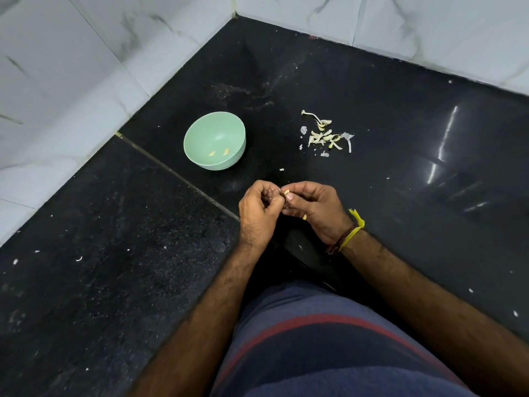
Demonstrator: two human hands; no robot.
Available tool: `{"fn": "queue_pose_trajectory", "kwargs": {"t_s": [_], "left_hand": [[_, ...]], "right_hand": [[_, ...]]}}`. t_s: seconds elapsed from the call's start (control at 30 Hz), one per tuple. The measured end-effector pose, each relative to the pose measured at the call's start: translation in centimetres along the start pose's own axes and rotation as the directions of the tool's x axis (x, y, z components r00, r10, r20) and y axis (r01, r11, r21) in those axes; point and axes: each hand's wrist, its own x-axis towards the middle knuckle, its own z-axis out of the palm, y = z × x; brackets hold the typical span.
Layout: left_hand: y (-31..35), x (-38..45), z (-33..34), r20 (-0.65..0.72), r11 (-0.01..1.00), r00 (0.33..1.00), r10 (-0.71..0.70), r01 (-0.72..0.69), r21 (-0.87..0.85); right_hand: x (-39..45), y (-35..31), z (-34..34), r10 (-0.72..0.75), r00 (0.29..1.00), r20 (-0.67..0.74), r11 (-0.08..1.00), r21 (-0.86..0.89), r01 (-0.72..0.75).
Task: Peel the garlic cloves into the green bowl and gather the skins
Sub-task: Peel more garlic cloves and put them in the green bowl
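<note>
a heap of skins (326, 134) lies on the black counter (400, 124), right of the green bowl (200, 133), well apart from it. two peeled cloves (219, 152) lie in the bowl. left hand (259, 209) and right hand (313, 209) together pinch one clove (287, 192) nearer the person.

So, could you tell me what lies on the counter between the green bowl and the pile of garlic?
Nothing: in the head view the black counter between the green bowl and the garlic pile is bare.
</note>
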Motion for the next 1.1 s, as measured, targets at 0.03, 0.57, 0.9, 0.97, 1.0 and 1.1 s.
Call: {"fn": "queue_pose_trajectory", "kwargs": {"t_s": [0.03, 0.57, 0.9, 0.97, 1.0, 1.1], "left_hand": [[-0.1, 0.1, 0.0, 0.007, 1.000, 1.000, -0.013, 0.013, -0.011], [0.1, -0.6, -1.1, 0.043, 0.991, 0.991, 0.128, -0.125, -0.055], [0.4, -0.6, -0.9, 0.052, 0.993, 0.998, 0.034, -0.028, -0.112], [0.4, -0.6, -1.0, 0.074, 0.991, 0.997, 0.020, -0.010, -0.130], [0.3, -0.5, -1.0, 0.077, 0.991, 0.997, 0.019, -0.008, -0.131], [0.5, -0.6, -1.0, 0.084, 0.993, 0.996, 0.036, -0.026, -0.112]], "right_hand": [[-0.1, 0.0, -0.1, -0.007, 1.000, 0.004, 1.000, -0.016, 0.007], [0.3, -0.8, -0.8, -0.176, 0.983, -0.056, 0.938, -0.313, 0.150], [0.6, -1.3, -1.2, -0.150, 0.988, 0.041, 0.933, -0.326, 0.155], [0.6, -1.3, -1.2, -0.144, 0.988, 0.046, 0.936, -0.316, 0.152], [0.6, -1.3, -1.3, -0.143, 0.988, 0.052, 0.936, -0.317, 0.152], [0.6, -1.6, -1.5, -0.142, 0.986, 0.090, 0.928, -0.334, 0.164]]}}
